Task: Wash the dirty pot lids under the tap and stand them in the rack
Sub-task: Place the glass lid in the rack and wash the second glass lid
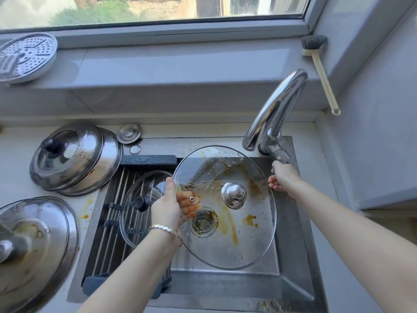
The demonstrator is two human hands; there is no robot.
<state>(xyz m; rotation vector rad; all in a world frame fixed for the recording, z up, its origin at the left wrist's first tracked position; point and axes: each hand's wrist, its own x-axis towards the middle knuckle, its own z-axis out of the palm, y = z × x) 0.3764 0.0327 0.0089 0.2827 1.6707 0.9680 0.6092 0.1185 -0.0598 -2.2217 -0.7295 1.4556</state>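
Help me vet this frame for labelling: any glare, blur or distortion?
Head view: daylight from the window glares on the tap and stacked steel lids; the wide lens bows the sill; lower-left steel lid looks soft; glass lid is sharp.

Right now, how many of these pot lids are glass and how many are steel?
Clear round glass lids: 2, the sauce-stained one in the left hand over the sink, the black-knobbed one on the rack.
Domed stainless-steel lids: 4, as far as the rims show, in two stacks of two on the counter: back stack, near stack.
Total: 6
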